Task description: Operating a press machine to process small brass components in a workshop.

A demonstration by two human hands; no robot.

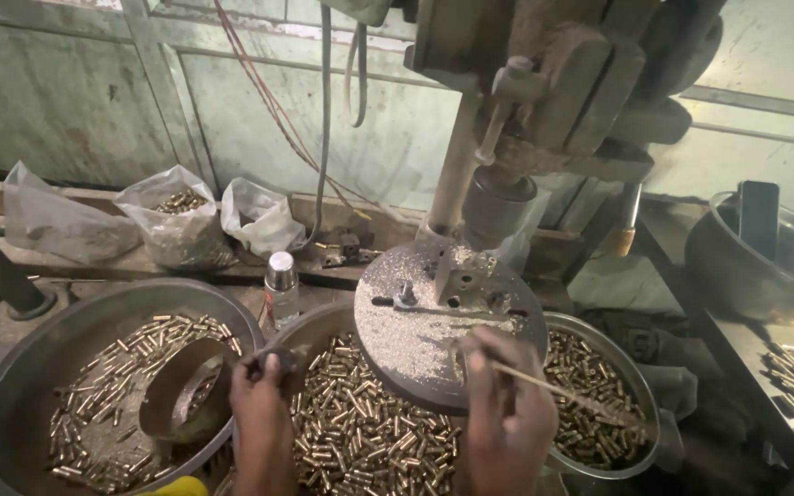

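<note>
The right hand (507, 413) pinches a thin stick (562, 393) beside the drill table (415, 340); the left hand (264, 386) clenches a small dark piece (282, 358) over the brass cases (360, 432). Best to keep fingers clear of the spindle (496, 207) and the stick low.

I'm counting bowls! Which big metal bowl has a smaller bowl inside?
The far-left bowl: a small bowl lies tilted among its brass pieces; the others hold only brass pieces.

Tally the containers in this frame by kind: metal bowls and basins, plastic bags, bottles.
Metal bowls and basins: 5 (left basin, small bowl inside it, middle basin, right basin, far-right bowl)
Plastic bags: 3
Bottles: 1
Total: 9
</note>
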